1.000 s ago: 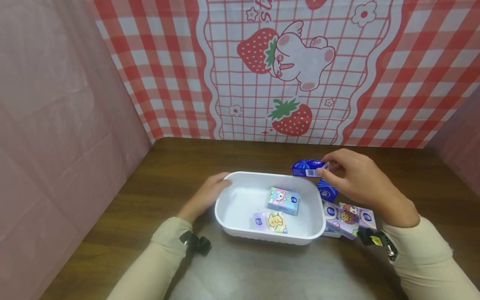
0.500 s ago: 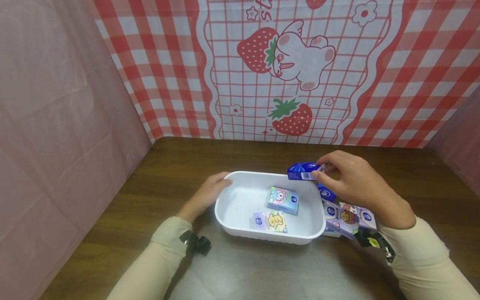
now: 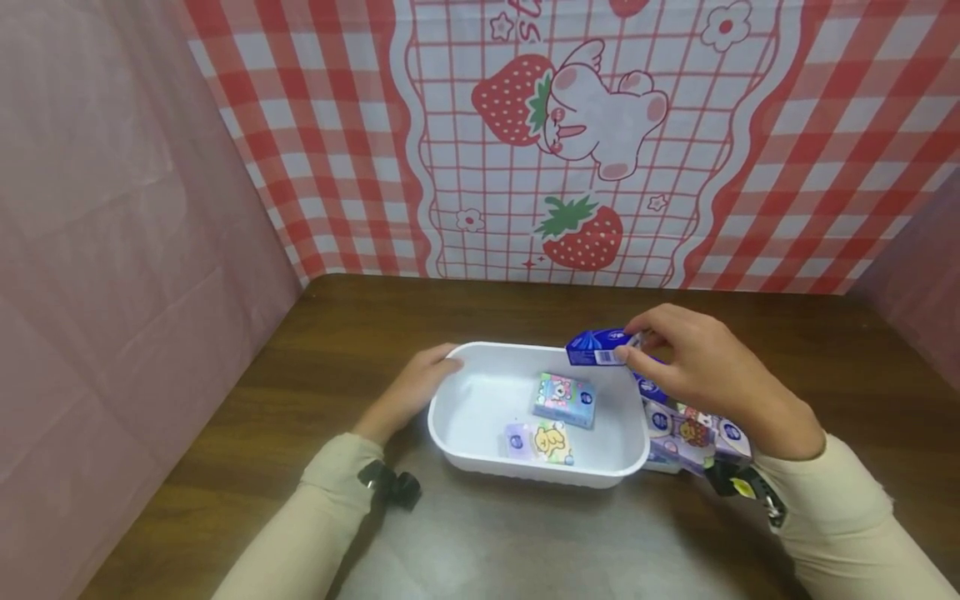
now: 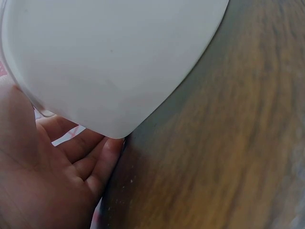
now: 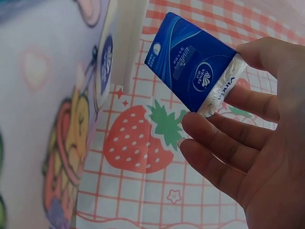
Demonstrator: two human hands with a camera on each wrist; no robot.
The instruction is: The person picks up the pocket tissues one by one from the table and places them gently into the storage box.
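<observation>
My right hand (image 3: 686, 358) pinches one end of a blue tissue pack (image 3: 596, 347) between thumb and fingertips, over the far right rim of a white plastic basin (image 3: 480, 467). In the right wrist view the blue tissue pack (image 5: 190, 67) hangs tilted, its printed face showing. At the basin's left end, my left hand (image 3: 416, 383) grips the rim, thumb on top and fingers against the outside wall, as the left wrist view also has it. Inside lie a light-blue tissue pack (image 3: 566, 400) with a bear print and a lilac-and-yellow one (image 3: 540, 442).
Right of the basin, partly under my right forearm, several lilac tissue packs (image 3: 686, 433) lie piled beside another blue pack (image 3: 649, 388). A brown wooden table (image 3: 247, 467) carries everything. Behind it hangs a red-checked strawberry cloth (image 3: 480, 242), with a pink curtain (image 3: 135, 250) at left.
The right hand has carried the blue tissue pack leftward and slightly nearer, from beyond the basin's far right corner to over its rim. The left hand and basin have barely moved.
</observation>
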